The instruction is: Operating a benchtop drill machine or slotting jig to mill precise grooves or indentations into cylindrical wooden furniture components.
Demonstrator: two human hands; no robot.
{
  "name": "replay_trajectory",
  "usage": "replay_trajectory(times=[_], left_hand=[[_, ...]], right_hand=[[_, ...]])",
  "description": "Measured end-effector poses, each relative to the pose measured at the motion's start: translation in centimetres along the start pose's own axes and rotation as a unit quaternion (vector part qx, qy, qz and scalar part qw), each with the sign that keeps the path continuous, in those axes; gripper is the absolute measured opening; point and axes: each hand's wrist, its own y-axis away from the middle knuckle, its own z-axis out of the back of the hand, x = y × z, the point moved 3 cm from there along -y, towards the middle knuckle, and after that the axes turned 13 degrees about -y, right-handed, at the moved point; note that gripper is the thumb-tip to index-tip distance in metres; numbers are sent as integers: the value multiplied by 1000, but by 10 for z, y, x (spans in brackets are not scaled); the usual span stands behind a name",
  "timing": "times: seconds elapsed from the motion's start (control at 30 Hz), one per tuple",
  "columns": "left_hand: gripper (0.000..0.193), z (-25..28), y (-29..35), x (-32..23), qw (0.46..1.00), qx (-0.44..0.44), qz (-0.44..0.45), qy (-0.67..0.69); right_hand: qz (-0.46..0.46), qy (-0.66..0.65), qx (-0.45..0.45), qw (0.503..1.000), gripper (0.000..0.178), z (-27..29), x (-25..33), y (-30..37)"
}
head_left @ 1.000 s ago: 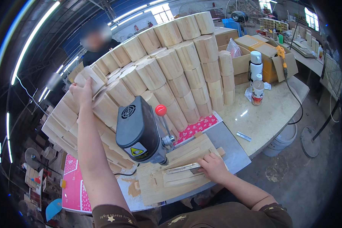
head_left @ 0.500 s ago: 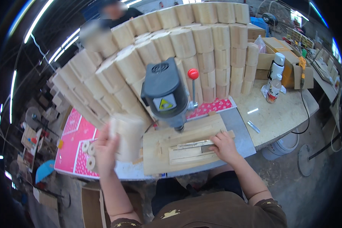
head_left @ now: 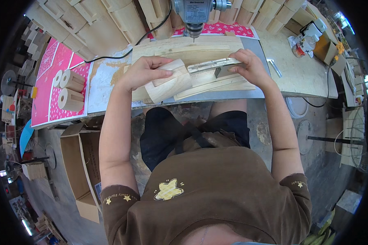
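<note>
A worker in a brown star-print shirt grips a rounded wooden block (head_left: pixel 171 83) at 12 o'clock, just above a board on the tabletop (head_left: pixel 284 87), before my eyes in a workshop. The left hand (head_left: pixel 147 73) clasps the block between thumb and fingers; the right hand (head_left: pixel 251 67) pinches the far end of a thin wooden strip (head_left: pixel 212 64) beside it. At 9 o'clock, an open cardboard box (head_left: pixel 90 209) stands on the concrete floor (head_left: pixel 257 163). Between 1 and 2, a clear bottle (head_left: pixel 303 45) stands by a white flask (head_left: pixel 313 27); the bottle's contents are hard to make out from here. A white bucket (head_left: pixel 291 109) sits partly beneath the edge at 2. Bored wooden cylinders (head_left: pixel 71 101) rest on pink patterned sheeting (head_left: pixel 45 102) at 10, stacked blocks (head_left: pixel 118 24) rise at 11, and a bench drill (head_left: pixel 196 14) hangs over the board at 12.
</note>
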Motion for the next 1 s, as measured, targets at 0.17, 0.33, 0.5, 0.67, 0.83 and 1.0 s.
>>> replay_trajectory(times=[0.17,0.33,0.5,0.67,0.83,1.0], left_hand=[[43,-9,-6,0,999,51,-5,-16],[45,-7,-15,11,999,32,-1,-8],[45,-7,-23,-3,997,61,-12,-51],[38,-14,-38,7,997,21,67,-11],[42,-48,-50,18,918,-294,33,264],[40,-55,-34,34,801,-564,7,200]], right_hand=[[-33,-19,17,999,32,2,-1,1],[-47,-12,28,998,32,3,5,3],[-44,-28,33,998,32,5,4,7],[-36,-28,42,998,31,4,12,5],[-38,2,17,999,29,-13,31,8],[-20,6,-9,1000,32,-18,34,13]])
